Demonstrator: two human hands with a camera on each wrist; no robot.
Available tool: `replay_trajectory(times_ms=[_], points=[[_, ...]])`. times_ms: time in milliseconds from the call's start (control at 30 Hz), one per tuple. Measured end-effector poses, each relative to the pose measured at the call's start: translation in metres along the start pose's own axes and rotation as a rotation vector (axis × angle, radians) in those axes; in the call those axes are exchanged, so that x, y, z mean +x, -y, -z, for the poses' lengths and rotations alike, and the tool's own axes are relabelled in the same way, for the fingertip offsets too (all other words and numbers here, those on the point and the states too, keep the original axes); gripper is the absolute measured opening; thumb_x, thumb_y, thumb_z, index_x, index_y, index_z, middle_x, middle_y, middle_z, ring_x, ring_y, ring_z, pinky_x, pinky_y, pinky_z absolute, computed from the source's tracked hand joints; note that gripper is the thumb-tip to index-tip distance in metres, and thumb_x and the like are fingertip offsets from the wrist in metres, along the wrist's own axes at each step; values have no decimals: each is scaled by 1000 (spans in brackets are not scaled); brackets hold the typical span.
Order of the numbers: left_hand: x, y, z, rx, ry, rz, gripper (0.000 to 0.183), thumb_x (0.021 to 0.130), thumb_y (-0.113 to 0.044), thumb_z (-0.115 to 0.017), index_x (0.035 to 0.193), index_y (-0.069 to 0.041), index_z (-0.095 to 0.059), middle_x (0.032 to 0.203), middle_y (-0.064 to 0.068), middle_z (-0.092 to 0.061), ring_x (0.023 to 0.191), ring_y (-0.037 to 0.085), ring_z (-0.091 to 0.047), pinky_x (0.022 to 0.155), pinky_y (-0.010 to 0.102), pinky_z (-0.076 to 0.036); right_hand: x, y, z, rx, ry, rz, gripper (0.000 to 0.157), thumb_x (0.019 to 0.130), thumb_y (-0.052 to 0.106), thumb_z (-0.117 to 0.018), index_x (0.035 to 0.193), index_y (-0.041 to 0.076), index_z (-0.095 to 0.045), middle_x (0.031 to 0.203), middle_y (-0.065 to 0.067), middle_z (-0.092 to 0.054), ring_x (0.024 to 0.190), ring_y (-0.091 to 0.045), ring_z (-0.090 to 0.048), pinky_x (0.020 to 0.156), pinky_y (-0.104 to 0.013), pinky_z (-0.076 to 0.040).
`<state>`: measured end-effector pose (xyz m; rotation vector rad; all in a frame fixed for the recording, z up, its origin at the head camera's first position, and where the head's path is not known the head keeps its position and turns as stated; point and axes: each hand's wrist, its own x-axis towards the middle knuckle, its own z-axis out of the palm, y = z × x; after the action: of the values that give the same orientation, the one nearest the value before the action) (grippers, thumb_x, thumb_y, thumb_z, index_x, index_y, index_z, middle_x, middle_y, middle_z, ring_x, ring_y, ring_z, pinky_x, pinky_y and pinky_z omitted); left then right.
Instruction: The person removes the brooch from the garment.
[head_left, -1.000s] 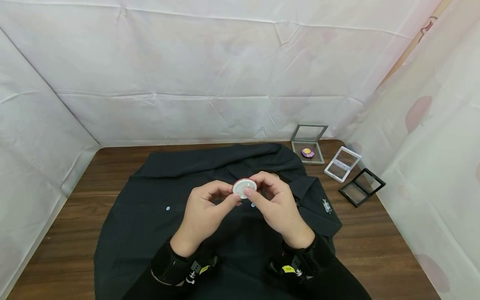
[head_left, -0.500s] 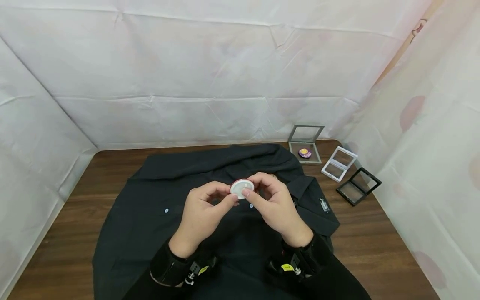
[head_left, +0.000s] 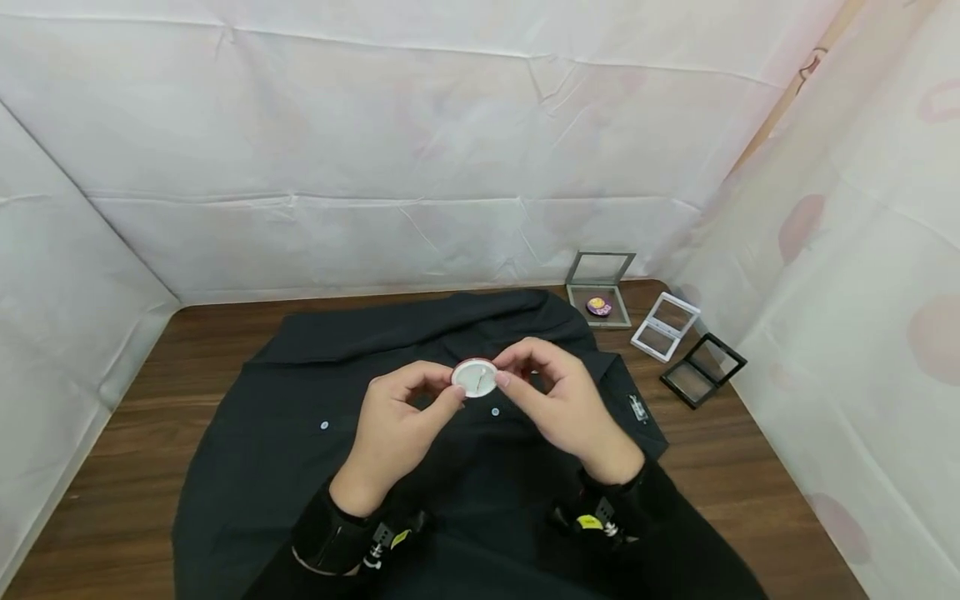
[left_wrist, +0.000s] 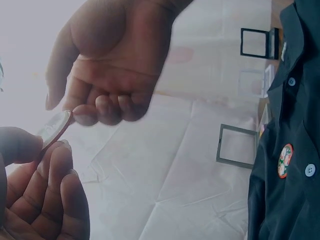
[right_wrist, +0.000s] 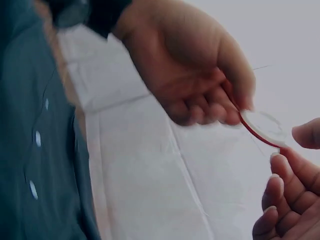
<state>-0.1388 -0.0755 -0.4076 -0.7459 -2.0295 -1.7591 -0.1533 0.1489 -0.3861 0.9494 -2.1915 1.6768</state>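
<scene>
Both hands hold up a round pin-back badge above a dark shirt, its white back toward the head camera and its edge red. My left hand pinches the badge's left side between thumb and fingers. At the opposite rim, the forefinger of my right hand touches the edge. The right thumb stands slightly off the badge in both wrist views. A thin pin line shows across the white back. Another round badge, red-rimmed with a colourful front, sits on the shirt in the left wrist view.
Three open cases stand at the right: a grey case holding a purple-and-yellow badge, a white case and a black case. A small shiny piece lies on the shirt. White curtains border the wooden table.
The right thumb has moved off the badge's middle to its right edge, and the pin line now shows more. The right wrist has shifted slightly right. The left hand keeps its hold.
</scene>
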Motion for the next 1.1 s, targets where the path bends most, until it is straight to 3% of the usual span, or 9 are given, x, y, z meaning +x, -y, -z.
replay_trajectory(times_ms=[167,267,367,667,800,1000,1100], points=[[-1,0,-2,34,4,12,10,91,-2,-77,95,-11,-78,83,-4,-74,72,15,-68,66,30,-57,9,12,27,-222,133,25,13,98,9,-71,109,15,-73,95,8,-68,81,-11,-59,71,-31,-50],[-1,-1,-4,37,9,24,9,92,-3,-77,95,-11,-78,83,-3,-74,74,14,-70,67,30,-58,12,18,37,-289,217,29,13,99,13,-70,110,18,-73,98,8,-70,83,-9,-60,71,-31,-51],[-2,-1,-7,18,19,29,9,92,-3,-78,96,-11,-78,84,-3,-75,75,15,-72,66,31,-58,11,19,39,-275,267,21,11,101,13,-69,109,18,-74,98,8,-71,83,-8,-61,70,-33,-53],[-4,1,-16,-14,13,29,11,91,-1,-78,96,-10,-79,84,-1,-76,73,17,-72,61,28,-56,0,8,34,-133,254,-15,15,101,8,-67,110,17,-74,98,9,-70,82,-14,-64,70,-31,-54],[-5,4,-17,-1,11,23,10,91,-2,-79,95,-11,-79,83,-3,-76,73,15,-72,59,25,-54,7,4,33,10,312,-184,13,105,14,-61,109,11,-74,92,-1,-71,78,-22,-65,67,-32,-52],[-5,9,-17,93,-4,-63,12,89,-2,-81,93,-13,-80,84,-5,-73,73,11,-68,57,23,-51,19,0,36,443,499,-674,42,110,31,-49,116,-7,-66,90,-8,-74,72,-17,-63,66,-25,-48],[-4,10,-17,134,-12,-139,14,88,0,-80,95,-12,-81,86,-4,-73,74,11,-65,58,21,-48,18,0,38,582,514,-793,44,109,33,-49,119,-7,-65,88,-6,-74,71,-14,-62,67,-24,-49]])
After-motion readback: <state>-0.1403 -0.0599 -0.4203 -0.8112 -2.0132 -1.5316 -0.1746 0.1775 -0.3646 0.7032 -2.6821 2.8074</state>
